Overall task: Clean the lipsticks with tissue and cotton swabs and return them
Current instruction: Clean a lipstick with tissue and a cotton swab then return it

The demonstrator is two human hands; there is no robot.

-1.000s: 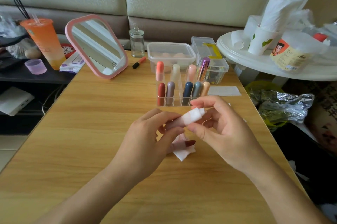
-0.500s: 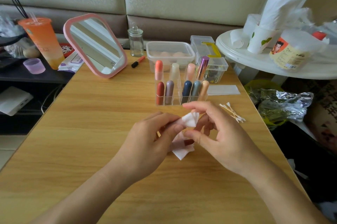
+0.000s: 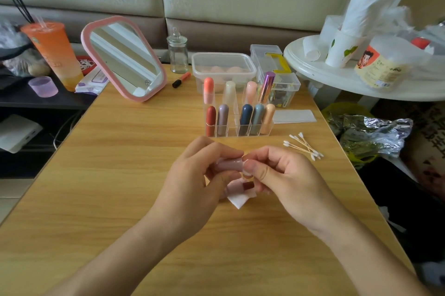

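**Two hands on a bare mauve tube, tissue dropped below**

Both hands meet over the table (image 3: 120, 151). The left hand (image 3: 192, 182) curls its fingers round a mauve tube (image 3: 228, 165), which lies roughly level. The right hand (image 3: 284, 180) pinches the tube's right end between thumb and fingertips.

Half a second ago the white tissue (image 3: 238, 198) was bunched between the fingertips, and a second ago it wrapped the tube. Now the tube's surface shows bare and the tissue sits under the hands, against the table. A dark red lipstick (image 3: 248, 185) pokes out just above the tissue, between the two hands; which hand holds it cannot be told.

Just beyond the hands stands the clear organiser (image 3: 240, 130), as before, with nine lipsticks (image 3: 246, 118) upright in two rows. Beyond the right hand and to its right lie the cotton swabs (image 3: 304, 146) in a loose bundle; that hand hid them a second ago. Further out past the left hand leans a pink-framed mirror (image 3: 125, 59), and a lidded plastic box (image 3: 224, 67) sits behind the organiser.
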